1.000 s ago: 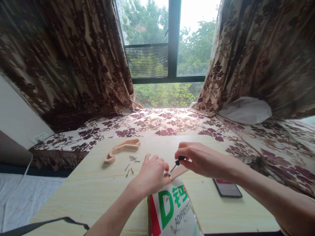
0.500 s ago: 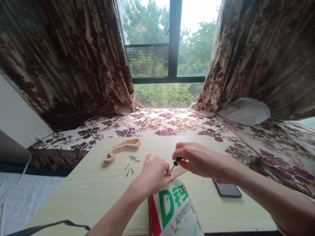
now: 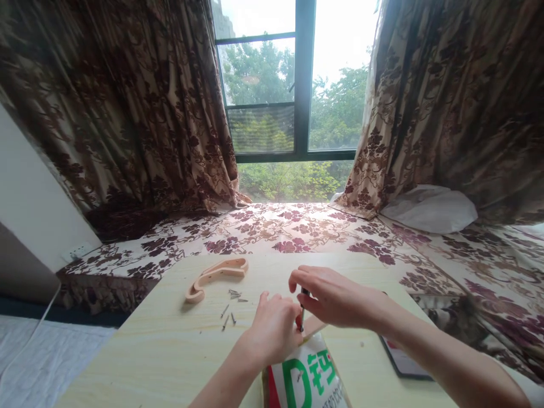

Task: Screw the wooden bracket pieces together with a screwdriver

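My right hand (image 3: 329,294) is closed around the dark handle of a screwdriver (image 3: 302,317), which stands nearly upright with its tip down. Beneath the tip is the end of a light wooden piece (image 3: 313,326). My left hand (image 3: 276,326) has its fingers closed on that same end, right beside the tip; a screw there, if any, is hidden by the fingers. Under the wooden piece and nearest me lies a flat packet with green and red print (image 3: 312,374). Several loose screws (image 3: 232,309) lie to the left of my left hand.
A curved wooden part (image 3: 216,273) rests at the table's (image 3: 170,340) far left. To the right, a phone (image 3: 403,360) lies partly under my right forearm. Beyond the table's far edge are a flower-patterned covered ledge (image 3: 272,226), curtains and a window.
The view has tilted up, so everything sits lower in the picture. The screwdriver has gone from slanted to nearly upright, with my right hand now more above its tip.
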Tool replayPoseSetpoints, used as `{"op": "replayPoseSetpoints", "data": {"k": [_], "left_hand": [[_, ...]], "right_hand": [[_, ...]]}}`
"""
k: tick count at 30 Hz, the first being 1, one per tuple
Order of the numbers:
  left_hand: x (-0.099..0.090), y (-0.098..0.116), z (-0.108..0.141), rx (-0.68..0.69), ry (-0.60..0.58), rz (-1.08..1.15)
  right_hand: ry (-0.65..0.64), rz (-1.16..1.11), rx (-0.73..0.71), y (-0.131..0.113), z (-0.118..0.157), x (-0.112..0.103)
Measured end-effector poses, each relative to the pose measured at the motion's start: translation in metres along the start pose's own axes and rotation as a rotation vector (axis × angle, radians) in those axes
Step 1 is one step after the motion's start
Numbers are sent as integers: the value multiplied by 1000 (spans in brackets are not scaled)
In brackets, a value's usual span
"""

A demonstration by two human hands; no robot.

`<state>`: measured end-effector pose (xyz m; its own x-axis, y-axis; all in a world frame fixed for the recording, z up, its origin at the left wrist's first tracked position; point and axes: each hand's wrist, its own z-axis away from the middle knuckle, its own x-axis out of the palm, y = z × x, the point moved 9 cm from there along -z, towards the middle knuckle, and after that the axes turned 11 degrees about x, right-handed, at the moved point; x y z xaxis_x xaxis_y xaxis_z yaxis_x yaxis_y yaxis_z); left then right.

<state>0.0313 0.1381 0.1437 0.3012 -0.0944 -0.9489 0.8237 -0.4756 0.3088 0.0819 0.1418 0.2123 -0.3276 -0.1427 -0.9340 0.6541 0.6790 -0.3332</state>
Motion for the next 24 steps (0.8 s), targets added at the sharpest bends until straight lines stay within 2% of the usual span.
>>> {"op": "replayPoseSetpoints", "data": {"k": [3, 8, 24], "left_hand": [[2, -3, 0, -8, 1, 0], [4, -6, -3, -3, -5, -4], [5, -4, -5, 23, -74, 26]], "right_hand": [[65, -35, 44, 4, -4, 4], [105, -23, 65, 2, -5, 10], [50, 53, 103, 3, -2, 6]]}}
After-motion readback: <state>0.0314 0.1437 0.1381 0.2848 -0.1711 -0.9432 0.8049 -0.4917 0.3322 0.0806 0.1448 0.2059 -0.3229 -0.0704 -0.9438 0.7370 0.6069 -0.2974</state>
